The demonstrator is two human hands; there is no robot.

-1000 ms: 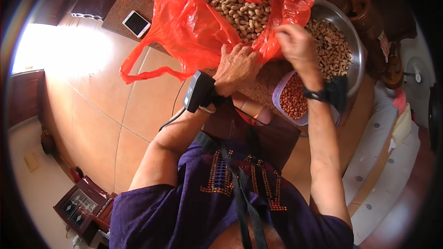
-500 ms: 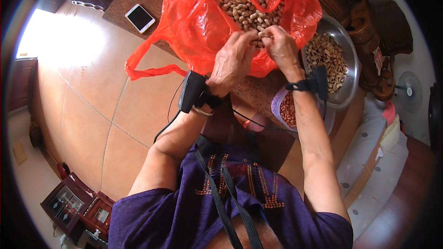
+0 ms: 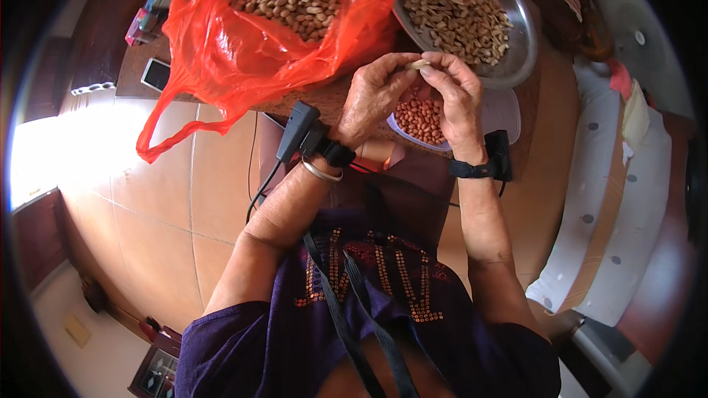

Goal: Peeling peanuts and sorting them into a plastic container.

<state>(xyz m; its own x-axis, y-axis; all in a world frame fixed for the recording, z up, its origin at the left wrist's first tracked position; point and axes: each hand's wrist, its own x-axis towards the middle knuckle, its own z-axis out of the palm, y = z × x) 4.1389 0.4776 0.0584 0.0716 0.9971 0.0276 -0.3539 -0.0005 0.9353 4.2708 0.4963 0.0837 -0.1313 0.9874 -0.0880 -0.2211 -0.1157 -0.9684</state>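
Observation:
Between the fingertips of my left hand and my right hand is a pale peanut in its shell. Both hands pinch it, one from each side. They hover over a light purple tub of shelled red peanuts. Beyond them to the right stands a steel bowl full of cracked shells. To the left, an open red plastic bag holds many unshelled peanuts. Part of the tub is hidden by my right hand.
A white phone lies at the table's left edge, near small packages. One bag handle hangs past the table edge. A pale translucent lid or container is right of my right hand. A cushioned seat stands at the right.
My hands have come from over the peanuts in the bag to above the tub, with a peanut between them. The whole view has shifted, so the bag and bowl sit further left.

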